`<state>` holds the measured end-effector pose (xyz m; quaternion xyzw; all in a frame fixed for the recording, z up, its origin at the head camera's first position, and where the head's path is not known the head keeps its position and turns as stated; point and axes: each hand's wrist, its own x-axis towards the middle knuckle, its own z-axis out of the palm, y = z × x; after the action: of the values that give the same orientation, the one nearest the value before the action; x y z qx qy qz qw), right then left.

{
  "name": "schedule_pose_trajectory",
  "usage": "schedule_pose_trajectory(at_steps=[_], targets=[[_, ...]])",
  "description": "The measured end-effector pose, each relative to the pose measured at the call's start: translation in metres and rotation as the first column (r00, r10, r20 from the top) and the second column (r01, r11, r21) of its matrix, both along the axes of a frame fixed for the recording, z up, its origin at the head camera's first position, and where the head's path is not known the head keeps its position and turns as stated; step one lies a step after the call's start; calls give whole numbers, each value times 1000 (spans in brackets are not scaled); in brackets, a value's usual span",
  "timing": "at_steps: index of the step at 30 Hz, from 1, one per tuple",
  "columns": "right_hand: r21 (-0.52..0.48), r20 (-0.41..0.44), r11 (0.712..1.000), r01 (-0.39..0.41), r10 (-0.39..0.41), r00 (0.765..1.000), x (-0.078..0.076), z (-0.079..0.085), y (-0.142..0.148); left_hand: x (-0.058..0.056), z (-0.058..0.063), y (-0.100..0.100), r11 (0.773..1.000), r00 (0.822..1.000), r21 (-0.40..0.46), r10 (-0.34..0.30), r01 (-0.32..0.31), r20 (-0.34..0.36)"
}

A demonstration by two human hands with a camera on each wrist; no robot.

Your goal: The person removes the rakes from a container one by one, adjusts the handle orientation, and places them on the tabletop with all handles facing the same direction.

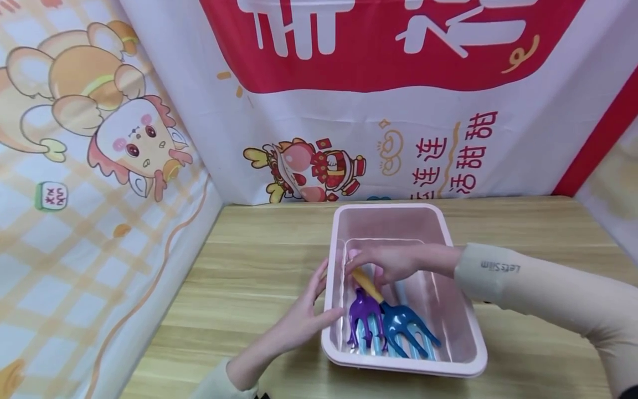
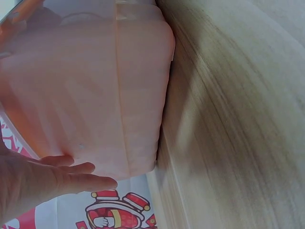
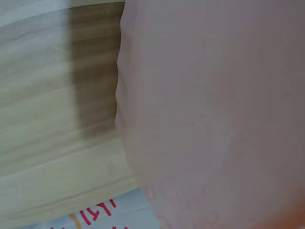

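Observation:
A pink plastic bin (image 1: 404,363) stands on the wooden table with beach-toy rakes inside. My right hand (image 1: 394,262) reaches down into it, fingers curled around the upper end of the yellow handle of a blue toy rake (image 1: 402,323). That rake's tines point toward the near end of the bin. Left of it lies a purple toy rake (image 1: 365,310), and light-blue tines (image 1: 421,338) show underneath. My left hand (image 1: 301,318) is at the bin's left side, thumb over the rim. The left wrist view shows its fingers extended against the outer wall.
Wooden tabletop (image 1: 249,266) surrounds the bin on both sides. Behind it hangs a printed cloth (image 1: 319,122) with red and white lettering, and another cartoon-printed cloth (image 1: 65,266) covers the left side. The bin's wall fills much of both wrist views.

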<state>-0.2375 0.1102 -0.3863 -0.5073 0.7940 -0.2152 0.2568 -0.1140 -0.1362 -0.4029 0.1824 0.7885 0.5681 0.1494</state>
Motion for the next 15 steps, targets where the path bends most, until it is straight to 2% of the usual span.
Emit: schedule_pose_trajectory(at_steps=[1, 3, 5, 6, 8, 12, 13, 15], targets=[[34, 33, 999, 39, -40, 999, 4, 8, -2, 0, 0, 0, 1000, 1000, 1, 1, -1, 3], [57, 51, 997, 60, -63, 997, 4, 9, -3, -1, 0, 0, 1000, 1000, 6, 3, -3, 8], [57, 30, 997, 61, -62, 998, 3, 10, -1, -2, 1, 0, 1000, 1000, 14, 4, -4, 8], [34, 11, 999, 40, -40, 999, -1, 3, 2, -2, 1, 0, 1000, 1000, 21, 3, -3, 11], [24, -32, 999, 38, -38, 999, -3, 1, 5, -2, 0, 0, 1000, 1000, 27, 4, -4, 17], [52, -92, 995, 81, -76, 993, -8, -5, 11, -1, -1, -1, 999, 999, 32, 6, -7, 35], [79, -94, 991, 106, -98, 991, -5, 1, 10, -1, -1, -2, 1000, 999, 30, 7, -8, 37], [99, -94, 988, 120, -111, 989, -8, 0, 11, 0, -1, -2, 999, 999, 31, 8, -9, 38]])
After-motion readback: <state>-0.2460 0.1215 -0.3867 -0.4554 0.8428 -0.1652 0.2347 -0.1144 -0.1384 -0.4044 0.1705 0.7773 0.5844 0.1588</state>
